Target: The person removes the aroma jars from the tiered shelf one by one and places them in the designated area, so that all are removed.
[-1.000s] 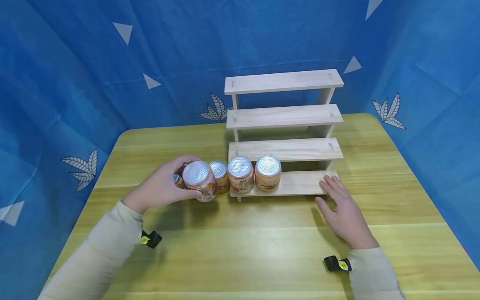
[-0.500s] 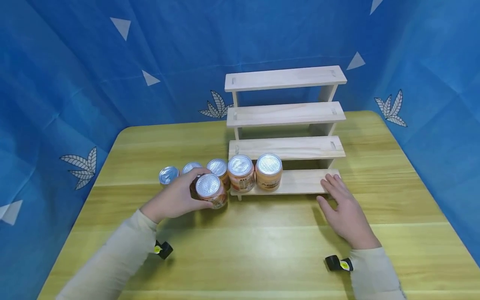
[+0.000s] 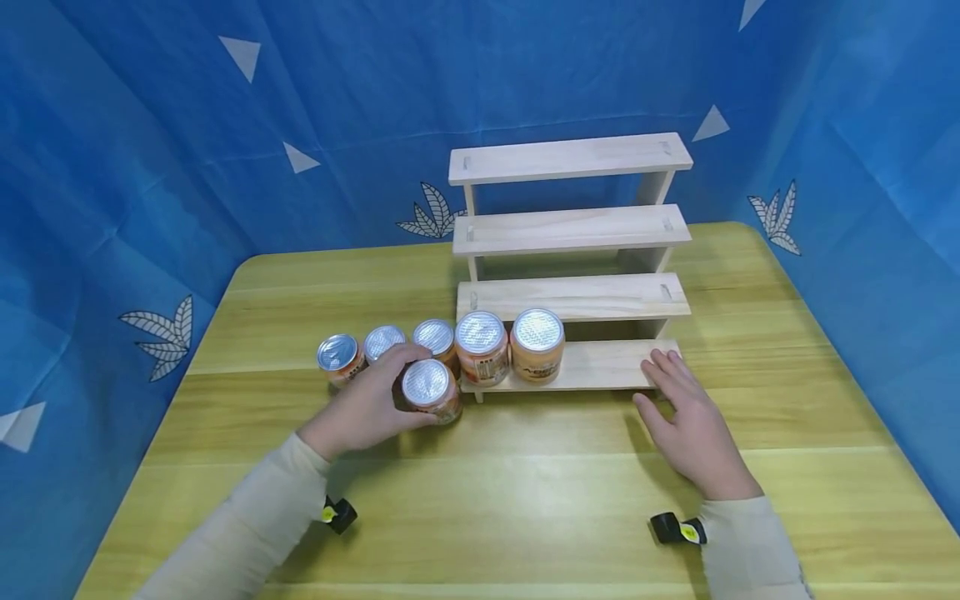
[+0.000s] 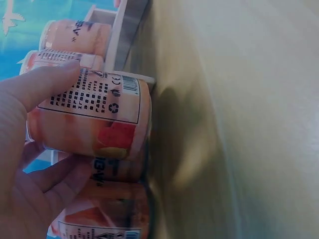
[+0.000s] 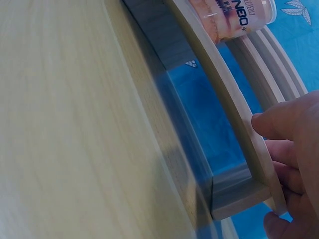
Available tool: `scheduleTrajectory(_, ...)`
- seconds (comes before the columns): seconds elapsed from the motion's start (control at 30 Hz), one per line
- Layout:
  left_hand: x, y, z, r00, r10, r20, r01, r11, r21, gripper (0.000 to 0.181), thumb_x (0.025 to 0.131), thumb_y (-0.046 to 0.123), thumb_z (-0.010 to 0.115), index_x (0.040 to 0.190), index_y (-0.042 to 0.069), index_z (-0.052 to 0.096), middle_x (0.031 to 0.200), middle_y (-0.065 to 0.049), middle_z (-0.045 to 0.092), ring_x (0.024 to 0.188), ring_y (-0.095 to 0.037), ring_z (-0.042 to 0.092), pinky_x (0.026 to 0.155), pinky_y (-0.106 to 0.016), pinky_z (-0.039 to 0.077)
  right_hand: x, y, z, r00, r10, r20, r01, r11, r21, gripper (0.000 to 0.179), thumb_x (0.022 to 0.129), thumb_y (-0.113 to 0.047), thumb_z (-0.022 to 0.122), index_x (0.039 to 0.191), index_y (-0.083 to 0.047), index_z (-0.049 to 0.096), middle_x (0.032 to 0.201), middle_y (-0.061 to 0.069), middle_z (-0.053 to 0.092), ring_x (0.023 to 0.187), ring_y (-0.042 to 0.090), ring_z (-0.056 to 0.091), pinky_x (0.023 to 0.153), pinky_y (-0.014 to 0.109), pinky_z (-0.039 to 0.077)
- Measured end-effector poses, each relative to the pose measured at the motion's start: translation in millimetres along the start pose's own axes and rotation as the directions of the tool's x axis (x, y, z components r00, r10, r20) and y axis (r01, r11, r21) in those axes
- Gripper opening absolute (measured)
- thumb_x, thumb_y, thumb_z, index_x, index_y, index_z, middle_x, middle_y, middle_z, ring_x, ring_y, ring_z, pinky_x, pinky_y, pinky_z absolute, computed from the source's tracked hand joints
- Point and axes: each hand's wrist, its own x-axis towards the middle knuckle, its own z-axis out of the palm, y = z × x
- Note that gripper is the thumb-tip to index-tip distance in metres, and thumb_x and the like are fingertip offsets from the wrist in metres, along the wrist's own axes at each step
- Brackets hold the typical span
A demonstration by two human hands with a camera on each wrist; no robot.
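My left hand point(image 3: 375, 402) grips an orange-coloured can point(image 3: 438, 406) with a silver lid, thumb on the near side and fingers on the far side. It stands just left of a pale wooden stepped rack point(image 3: 611, 367), close over the table. In the left wrist view, the label on the held can point(image 4: 89, 114) shows a barcode and a fruit picture. Two similar cans, a left one point(image 3: 483, 354) and a right one point(image 3: 537, 354), stand on the rack's lowest step. My right hand point(image 3: 693, 429) rests at that step's right end, fingers relaxed.
Behind my left hand, three more cans stand in a slanting row on the table: a left one point(image 3: 339, 357), a middle one point(image 3: 384, 340) and a right one point(image 3: 435, 337). Blue patterned cloth point(image 3: 337, 100) surrounds the wooden table point(image 3: 525, 517) at the back and sides.
My left hand has carried its can rightward and nearer to me, lower toward the table. The cans behind it have come into fuller view. The right hand stays at the rack.
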Motion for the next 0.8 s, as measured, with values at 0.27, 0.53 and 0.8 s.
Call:
scheduleTrajectory(0.27,-1.5,-3.7,3.8,1.000,0.010,0.025,-0.011,0.999,0.049,0.077,0.078,0.034,0.089,0.139,0.006,0.051,0.148,-0.004,0.043,0.134,-0.026,0.047,0.108,-0.045,0.044,0.1,-0.1,1.0,1.000,-0.002,0.011,0.002,1.000,0.008,0.055,0.104,-0.028,0.059,0.148,0.002,0.047,0.160,0.017,0.034,0.152,0.034,0.019,0.120,0.057,0.019)
scheduleTrajectory(0.53,1.2,-6.5,7.6,0.999,0.035,0.015,-0.036,0.997,0.066,0.077,0.078,0.032,0.090,0.139,0.004,0.053,0.150,-0.002,0.039,0.134,-0.023,0.047,0.108,-0.043,0.045,1.1,0.4,0.5,1.000,-0.020,-0.012,0.020,1.000,0.005,0.053,0.103,-0.026,0.060,0.146,0.003,0.049,0.159,0.017,0.035,0.152,0.033,0.020,0.120,0.054,0.019)
scheduleTrajectory(0.8,1.0,-4.7,8.7,0.999,0.023,0.026,-0.025,0.996,0.090,0.078,0.080,0.031,0.088,0.145,0.007,0.050,0.154,-0.002,0.038,0.135,-0.025,0.048,0.108,-0.042,0.045,0.0,0.7,0.4,1.000,-0.017,-0.010,0.017,1.000,-0.001,0.054,0.103,-0.026,0.060,0.146,0.003,0.048,0.159,0.018,0.035,0.152,0.034,0.020,0.121,0.054,0.019)
